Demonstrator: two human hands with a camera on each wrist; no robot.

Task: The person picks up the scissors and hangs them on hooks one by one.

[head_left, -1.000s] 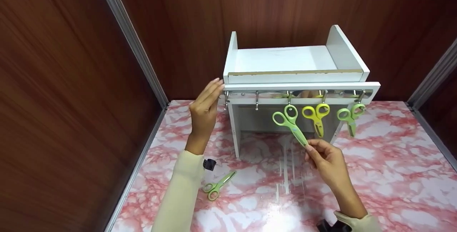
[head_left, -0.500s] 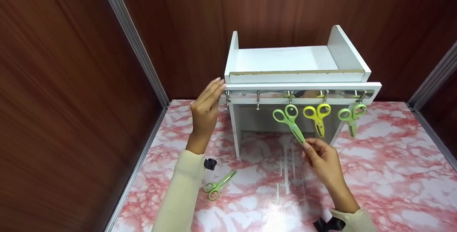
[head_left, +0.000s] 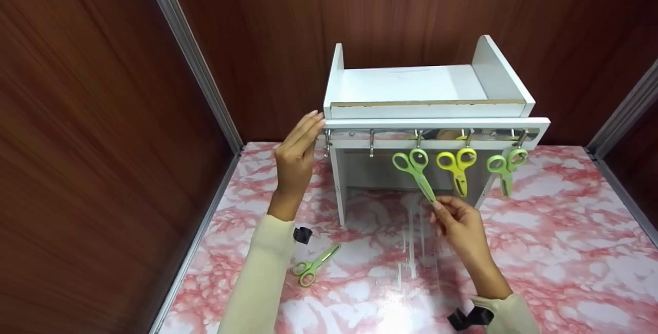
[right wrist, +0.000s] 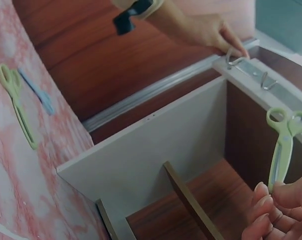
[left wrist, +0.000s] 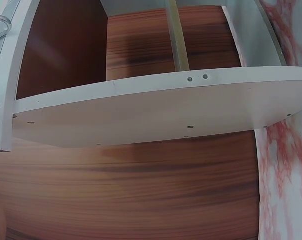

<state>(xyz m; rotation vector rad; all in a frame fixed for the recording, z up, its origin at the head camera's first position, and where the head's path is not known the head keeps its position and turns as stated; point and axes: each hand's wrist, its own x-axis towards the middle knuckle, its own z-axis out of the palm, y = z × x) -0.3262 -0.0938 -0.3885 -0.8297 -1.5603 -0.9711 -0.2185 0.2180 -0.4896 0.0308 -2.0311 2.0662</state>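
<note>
I see my right hand [head_left: 459, 219] pinching the blade tip of the green scissors [head_left: 414, 170] between thumb and fingertips. These scissors hang by 1 handle loop from a metal hook on the hook rail [head_left: 432, 136] of the white shelf unit [head_left: 426, 98], slanting down and to the right toward my fingers. In the right wrist view the same scissors [right wrist: 281, 151] hang nearly straight, blades held at my fingertips [right wrist: 265, 197].

My left hand [head_left: 296, 160] stands upright with straight fingers, fingertips touching the left end of the rail, holding nothing.

Just beside the held pair hang the yellow scissors [head_left: 457, 167] on the next hook to the right, and another light green pair [head_left: 506, 167] at the rail's right end. 2 hooks at the left part of the rail carry nothing.

A 4th pair, the small green scissors [head_left: 313, 266], lies flat on the pink marbled counter [head_left: 565, 252], near my left sleeve and well apart from the shelf's hooks. The left wrist view shows only the shelf's white side panel [left wrist: 156, 112] and brown wall.
</note>
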